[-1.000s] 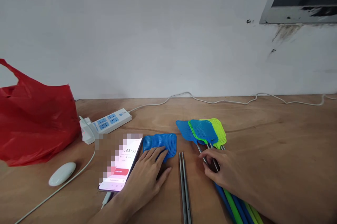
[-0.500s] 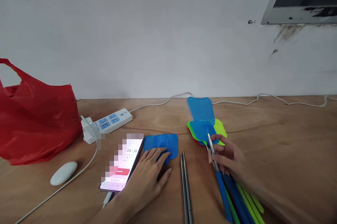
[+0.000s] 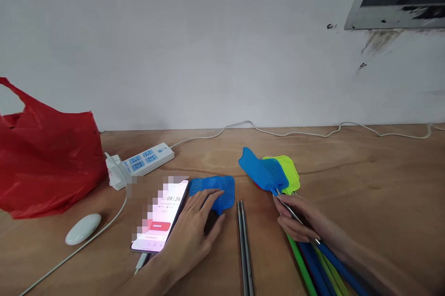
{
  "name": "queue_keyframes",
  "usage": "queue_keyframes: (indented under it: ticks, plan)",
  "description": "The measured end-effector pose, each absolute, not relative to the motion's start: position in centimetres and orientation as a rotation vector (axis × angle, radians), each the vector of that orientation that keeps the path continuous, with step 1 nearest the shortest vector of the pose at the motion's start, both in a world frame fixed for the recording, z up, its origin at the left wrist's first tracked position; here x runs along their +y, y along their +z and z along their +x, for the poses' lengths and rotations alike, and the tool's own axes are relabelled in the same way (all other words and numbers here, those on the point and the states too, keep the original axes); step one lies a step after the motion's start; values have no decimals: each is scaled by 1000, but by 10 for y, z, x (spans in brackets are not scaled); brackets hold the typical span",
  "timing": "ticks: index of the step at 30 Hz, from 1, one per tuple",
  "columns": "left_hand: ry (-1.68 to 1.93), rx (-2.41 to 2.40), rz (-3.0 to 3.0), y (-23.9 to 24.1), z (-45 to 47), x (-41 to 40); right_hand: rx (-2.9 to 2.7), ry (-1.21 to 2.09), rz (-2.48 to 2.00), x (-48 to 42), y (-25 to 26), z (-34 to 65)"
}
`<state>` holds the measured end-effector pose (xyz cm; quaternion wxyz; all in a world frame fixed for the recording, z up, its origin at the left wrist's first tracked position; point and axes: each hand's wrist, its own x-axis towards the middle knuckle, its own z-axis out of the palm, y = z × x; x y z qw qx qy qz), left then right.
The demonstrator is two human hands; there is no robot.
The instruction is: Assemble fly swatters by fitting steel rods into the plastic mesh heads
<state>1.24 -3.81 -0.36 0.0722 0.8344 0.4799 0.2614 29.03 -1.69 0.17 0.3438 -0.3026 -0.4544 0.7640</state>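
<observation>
My left hand (image 3: 200, 217) lies with its fingers spread over blue mesh fly swatter heads (image 3: 227, 192) on the table, beside the lit phone (image 3: 170, 217). In my right hand (image 3: 306, 217) is the metal rod of a blue fly swatter (image 3: 257, 168), its mesh head tilted up to the left and its blue handle sloping down to the right. Beneath it lie more fly swatters, one with a yellow-green head (image 3: 290, 171), with green, blue and yellow-green handles fanned below. Two thin metal rods (image 3: 245, 249) lie between my hands.
A white power strip (image 3: 149, 159) with a cable along the wall stands behind the phone. At the left are a red plastic bag (image 3: 52, 161) and a white mouse-shaped object (image 3: 83, 229) next to a charging cable on the wooden table (image 3: 375, 185).
My right hand has tilted the blue fly swatter: its head has swung down and left, and its handle has swung to the right. My left hand has barely moved.
</observation>
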Motion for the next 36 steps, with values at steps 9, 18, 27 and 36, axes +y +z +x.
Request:
queue_keyframes:
  ticks: [9, 18, 27, 36]
  plan:
    - [994, 1399, 2257, 0, 13, -40, -1383, 2167, -750, -25, 12, 290]
    - [1138, 984, 1797, 8, 8, -48, -1547, 1987, -1019, -32, 13, 286]
    - [1151, 974, 2106, 6, 0, -59, -1818, 1796, -1099, -31, 18, 287]
    - [1252, 1347, 1820, 18, 9, -46, -1812, 1740, -1146, -32, 21, 287]
